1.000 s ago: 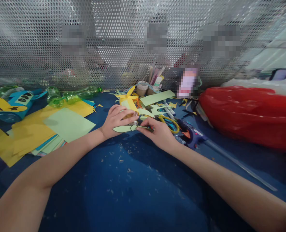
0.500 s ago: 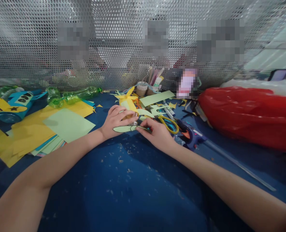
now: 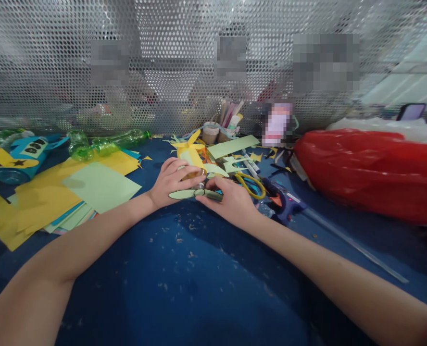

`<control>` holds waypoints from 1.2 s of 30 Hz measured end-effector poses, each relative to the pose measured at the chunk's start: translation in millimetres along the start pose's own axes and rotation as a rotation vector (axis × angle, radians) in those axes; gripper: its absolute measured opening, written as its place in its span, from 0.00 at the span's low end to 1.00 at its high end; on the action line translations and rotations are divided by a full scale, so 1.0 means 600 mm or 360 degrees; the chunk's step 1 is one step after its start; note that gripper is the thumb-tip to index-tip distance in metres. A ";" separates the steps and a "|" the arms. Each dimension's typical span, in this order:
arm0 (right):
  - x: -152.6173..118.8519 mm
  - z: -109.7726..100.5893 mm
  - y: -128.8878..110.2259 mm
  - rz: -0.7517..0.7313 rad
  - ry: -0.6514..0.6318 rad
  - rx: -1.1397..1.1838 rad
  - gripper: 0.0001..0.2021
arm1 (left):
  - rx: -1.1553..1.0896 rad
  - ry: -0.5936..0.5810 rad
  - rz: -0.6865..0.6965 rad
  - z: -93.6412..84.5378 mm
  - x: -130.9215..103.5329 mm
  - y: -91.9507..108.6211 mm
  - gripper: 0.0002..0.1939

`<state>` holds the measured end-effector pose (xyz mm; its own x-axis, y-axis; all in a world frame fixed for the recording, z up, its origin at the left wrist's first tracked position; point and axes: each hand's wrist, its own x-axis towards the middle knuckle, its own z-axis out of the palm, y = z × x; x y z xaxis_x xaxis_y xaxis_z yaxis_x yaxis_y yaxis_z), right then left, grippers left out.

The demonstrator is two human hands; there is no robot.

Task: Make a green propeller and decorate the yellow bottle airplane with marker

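Blue bench [image 3: 206, 288], left hand [image 3: 170, 182] cupped on small bottle [image 3: 195, 177], right hand [image 3: 228, 199] pinched flat green paper propeller [image 3: 184, 194]

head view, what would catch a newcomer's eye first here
At the centre, the left hand and right hand meet on a pale green paper cutout outlined in black, over the blue table. To the right lies a big red plastic bag; to the left, a spread of yellow and green paper sheets.
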<state>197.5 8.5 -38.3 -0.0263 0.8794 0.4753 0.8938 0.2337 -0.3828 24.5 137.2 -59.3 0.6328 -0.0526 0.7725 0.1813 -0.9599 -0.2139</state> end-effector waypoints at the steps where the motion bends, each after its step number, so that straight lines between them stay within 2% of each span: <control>1: 0.000 0.002 0.001 -0.0014 -0.0004 -0.0039 0.12 | 0.0000 0.0007 0.0017 0.000 0.000 0.000 0.14; 7: -0.003 0.006 0.002 -0.0084 -0.0019 -0.0117 0.11 | 0.0039 0.0039 0.0050 -0.001 0.003 0.003 0.14; 15: -0.006 0.007 0.001 -0.0178 0.0062 -0.0207 0.12 | 0.0069 0.0084 0.0137 -0.002 0.003 0.005 0.12; 20: -0.006 0.003 0.004 -0.0182 0.0091 -0.0157 0.13 | 0.0020 0.0029 0.0176 -0.001 -0.001 0.005 0.15; 32: -0.002 -0.009 0.006 -0.0053 -0.0189 0.0142 0.13 | 0.0025 0.0023 0.0137 -0.005 0.001 0.007 0.15; 36: -0.002 -0.010 0.008 -0.0074 -0.0194 0.0099 0.13 | -0.0009 0.0006 0.0156 -0.004 -0.001 0.005 0.16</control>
<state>204.5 6.2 -36.0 -0.1248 0.9101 0.3952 0.8608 0.2974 -0.4129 22.8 133.5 -59.2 0.6444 -0.1475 0.7503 0.1145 -0.9516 -0.2854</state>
